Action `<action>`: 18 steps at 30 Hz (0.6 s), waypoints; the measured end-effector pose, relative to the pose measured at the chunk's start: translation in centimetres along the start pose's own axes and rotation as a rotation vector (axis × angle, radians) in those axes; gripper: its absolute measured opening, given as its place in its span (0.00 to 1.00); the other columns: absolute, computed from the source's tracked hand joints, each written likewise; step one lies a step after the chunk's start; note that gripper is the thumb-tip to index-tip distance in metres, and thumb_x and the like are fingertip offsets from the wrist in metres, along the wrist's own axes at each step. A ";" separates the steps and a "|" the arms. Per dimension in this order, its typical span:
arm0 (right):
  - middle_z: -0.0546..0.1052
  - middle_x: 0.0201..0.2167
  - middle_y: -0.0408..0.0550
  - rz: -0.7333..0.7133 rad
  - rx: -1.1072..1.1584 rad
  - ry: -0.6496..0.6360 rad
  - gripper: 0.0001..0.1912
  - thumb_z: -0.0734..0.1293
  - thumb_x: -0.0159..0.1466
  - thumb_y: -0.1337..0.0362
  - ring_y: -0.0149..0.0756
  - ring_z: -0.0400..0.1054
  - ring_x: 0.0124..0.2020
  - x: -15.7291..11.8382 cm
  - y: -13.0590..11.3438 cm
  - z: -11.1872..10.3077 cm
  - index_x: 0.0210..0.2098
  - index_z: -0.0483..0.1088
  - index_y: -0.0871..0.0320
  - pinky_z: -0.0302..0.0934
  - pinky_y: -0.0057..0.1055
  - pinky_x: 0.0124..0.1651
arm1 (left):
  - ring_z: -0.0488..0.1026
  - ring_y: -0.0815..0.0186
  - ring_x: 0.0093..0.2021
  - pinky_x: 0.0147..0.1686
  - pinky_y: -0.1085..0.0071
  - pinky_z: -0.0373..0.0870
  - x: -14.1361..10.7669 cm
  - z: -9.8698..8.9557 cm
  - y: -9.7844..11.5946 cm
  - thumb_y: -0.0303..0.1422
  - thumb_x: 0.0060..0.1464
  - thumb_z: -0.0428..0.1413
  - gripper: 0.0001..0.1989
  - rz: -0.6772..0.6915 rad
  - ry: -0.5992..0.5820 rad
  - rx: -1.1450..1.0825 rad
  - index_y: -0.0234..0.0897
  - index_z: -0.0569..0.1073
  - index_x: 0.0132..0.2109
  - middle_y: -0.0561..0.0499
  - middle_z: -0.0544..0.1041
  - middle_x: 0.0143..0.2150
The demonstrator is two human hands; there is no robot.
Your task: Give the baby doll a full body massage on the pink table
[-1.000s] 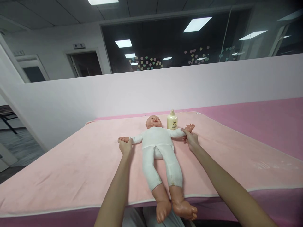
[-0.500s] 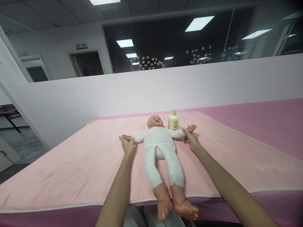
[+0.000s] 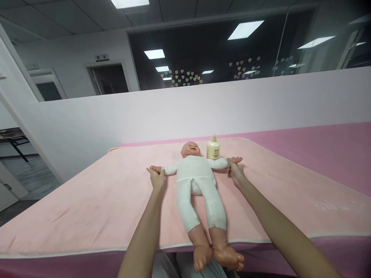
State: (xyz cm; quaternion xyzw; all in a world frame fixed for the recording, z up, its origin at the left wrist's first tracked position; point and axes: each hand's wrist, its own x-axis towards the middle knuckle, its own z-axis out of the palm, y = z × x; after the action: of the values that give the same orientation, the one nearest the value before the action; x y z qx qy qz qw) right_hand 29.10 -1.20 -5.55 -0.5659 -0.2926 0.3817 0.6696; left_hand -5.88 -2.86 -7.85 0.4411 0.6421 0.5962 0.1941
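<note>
A baby doll (image 3: 194,170) with a white cloth body lies on its back, its feet over the near edge of a pink towel (image 3: 116,204). Both of its arms are stretched out sideways. My left hand (image 3: 157,178) is closed round the doll's hand and wrist on the left side. On the other side, my right hand (image 3: 237,172) grips the doll's forearm near the wrist, thumb on top. Just behind that arm stands a pale yellow pump bottle (image 3: 213,148), upright beside the doll's head and touched by neither hand.
A low white wall (image 3: 185,112) runs behind the towel, with a dark window (image 3: 203,46) above it. Pink surface (image 3: 327,150) shows at the right. My legs (image 3: 185,264) are under the near edge. A dark table (image 3: 14,141) stands far left.
My right hand has shifted slightly outward along the doll's arm, toward its wrist. My left hand keeps its hold. The whole view has drifted a little.
</note>
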 end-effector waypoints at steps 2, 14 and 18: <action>0.61 0.13 0.37 -0.008 -0.020 0.003 0.18 0.70 0.51 0.51 0.26 0.54 0.13 0.1 0.2 -0.1 0.32 0.64 0.57 0.46 0.22 0.12 | 0.69 0.57 0.50 0.48 0.63 0.66 -0.1 -0.1 0.2 0.35 0.48 0.54 0.43 -0.032 -0.013 0.023 0.27 0.39 0.64 0.37 0.68 0.51; 0.65 0.14 0.40 0.027 0.004 -0.061 0.18 0.71 0.50 0.52 0.27 0.57 0.14 -0.8 -0.5 0.0 0.28 0.65 0.59 0.51 0.23 0.12 | 0.71 0.58 0.46 0.44 0.66 0.68 -0.1 -0.1 0.5 0.31 0.48 0.53 0.41 -0.014 -0.041 0.091 0.26 0.40 0.64 0.38 0.71 0.48; 0.66 0.16 0.40 0.030 0.035 -0.052 0.16 0.72 0.50 0.55 0.26 0.58 0.15 -1.2 -0.9 0.1 0.27 0.65 0.59 0.52 0.22 0.12 | 0.72 0.59 0.43 0.41 0.67 0.68 -0.2 0.0 0.3 0.30 0.47 0.52 0.38 0.012 -0.029 0.097 0.29 0.44 0.62 0.40 0.72 0.46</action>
State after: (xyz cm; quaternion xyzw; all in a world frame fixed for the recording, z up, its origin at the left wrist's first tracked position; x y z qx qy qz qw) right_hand 28.56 -2.19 -4.62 -0.5485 -0.2946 0.4115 0.6656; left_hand -5.70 -3.05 -7.59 0.4624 0.6648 0.5590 0.1779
